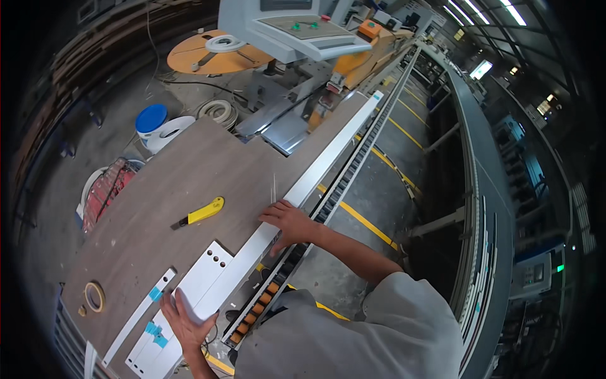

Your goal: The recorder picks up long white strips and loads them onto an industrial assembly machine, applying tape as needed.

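Note:
A long white strip [328,155] runs diagonally along the right edge of a brown work surface [233,164]. My right hand [293,224] is closed across it, fingers over the top and thumb on the near side. Nearer to me, a white board [205,268] with several dark holes at its far end lies alongside the strip. Over its lower part, my left hand [189,325] is open, with fingers and thumb spread. Blue tape [154,333] sticks to the white pieces beside that hand. A narrow white piece [136,322] with blue tape lies farther left.
A yellow utility knife [205,210] and a tape roll [95,296] lie on the surface. A roller track [334,196] runs along its right side. Beyond stand a machine control panel [309,28] and a blue-lidded bucket [151,119]. A long grey conveyor [480,158] stretches along the right.

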`<state>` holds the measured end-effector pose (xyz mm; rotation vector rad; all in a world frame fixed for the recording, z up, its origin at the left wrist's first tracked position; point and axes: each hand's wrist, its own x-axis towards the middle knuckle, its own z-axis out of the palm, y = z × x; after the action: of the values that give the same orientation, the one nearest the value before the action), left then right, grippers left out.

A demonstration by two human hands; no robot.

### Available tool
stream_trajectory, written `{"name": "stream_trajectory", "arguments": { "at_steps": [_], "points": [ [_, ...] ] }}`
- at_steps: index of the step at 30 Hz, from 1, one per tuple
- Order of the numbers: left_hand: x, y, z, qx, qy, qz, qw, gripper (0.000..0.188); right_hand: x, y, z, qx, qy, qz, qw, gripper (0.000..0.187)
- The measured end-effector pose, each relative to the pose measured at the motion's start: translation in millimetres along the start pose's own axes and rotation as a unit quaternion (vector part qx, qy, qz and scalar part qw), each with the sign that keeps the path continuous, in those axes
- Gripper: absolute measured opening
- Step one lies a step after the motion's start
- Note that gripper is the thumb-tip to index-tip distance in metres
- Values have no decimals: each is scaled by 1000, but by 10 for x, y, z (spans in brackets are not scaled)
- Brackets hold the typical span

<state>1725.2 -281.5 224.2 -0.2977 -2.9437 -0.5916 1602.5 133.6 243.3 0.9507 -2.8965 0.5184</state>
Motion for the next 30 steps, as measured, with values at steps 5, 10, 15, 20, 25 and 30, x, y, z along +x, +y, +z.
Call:
{"name": "stream_trajectory", "arguments": {
  "at_steps": [5,10,15,20,25,30],
  "points": [
    [75,0,71,-7,-29,-4,1000,112,-186,185,26,5,30,36,999,82],
    [20,-131,96,5,-39,-27,999,115,-167,128,115,7,59,36,998,80],
    [-164,-139,-64,-4,-29,-43,999,116,-43,29,230,30,67,11,997,77],
    [226,73,-182,-29,-19,21,999,109,-17,-43,9,45,103,60,992,72],
    [-226,-17,-375,40,79,-80,993,74,512,-562,188,75,72,114,988,40],
    [-845,-620,-699,133,255,-250,925,38,652,-973,488,90,48,86,991,35]
  ]
}}
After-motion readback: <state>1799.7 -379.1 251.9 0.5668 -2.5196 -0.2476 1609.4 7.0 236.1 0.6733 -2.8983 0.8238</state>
